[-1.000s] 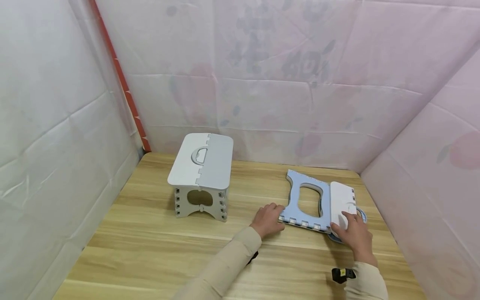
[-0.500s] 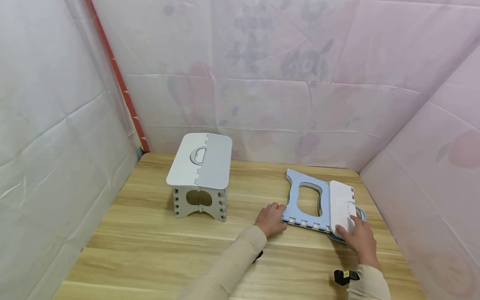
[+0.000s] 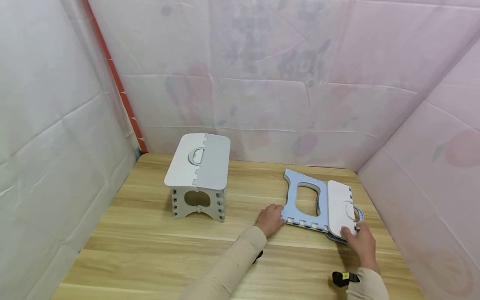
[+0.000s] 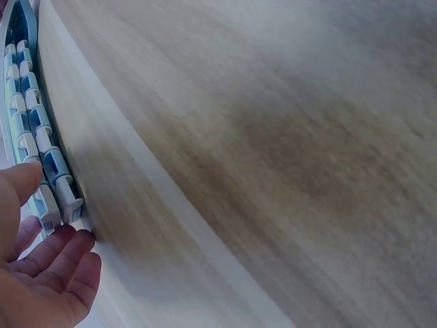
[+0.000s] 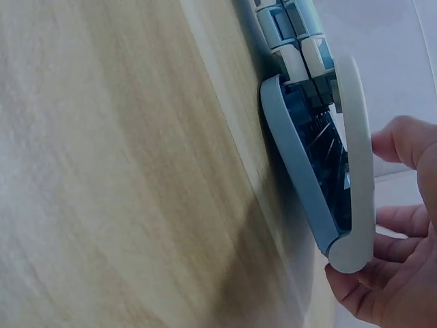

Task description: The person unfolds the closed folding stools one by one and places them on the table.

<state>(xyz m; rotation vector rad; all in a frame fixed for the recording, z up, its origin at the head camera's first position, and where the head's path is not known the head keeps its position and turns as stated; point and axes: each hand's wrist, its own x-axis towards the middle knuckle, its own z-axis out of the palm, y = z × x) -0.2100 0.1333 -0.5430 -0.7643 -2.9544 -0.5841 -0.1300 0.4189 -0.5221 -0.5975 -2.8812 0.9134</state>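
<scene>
A folded step stool (image 3: pixel 323 189) lies flat on the table at the right in the head view, with blue leg panels and a white top panel (image 3: pixel 337 208). My left hand (image 3: pixel 270 219) holds the stool's near left corner. In the left wrist view its thumb rests on the hinged edge (image 4: pixel 31 130) and its fingertips curl by the end. My right hand (image 3: pixel 361 241) grips the white panel's near outer corner. The right wrist view shows the thumb against the white panel (image 5: pixel 358 157) and fingers at its hinge end. A narrow wedge-shaped gap separates the white panel from the blue one (image 5: pixel 295 164).
An unfolded stool (image 3: pixel 199 175) with a white and grey top stands upright on the wooden table (image 3: pixel 157 250), left of the folded one. Sheeted walls (image 3: pixel 258 104) rise behind and on both sides. The right wall stands close to the folded stool.
My right hand has slid from the white panel's face toward its near outer corner. My left hand stays at the near left corner, and the stool remains folded.
</scene>
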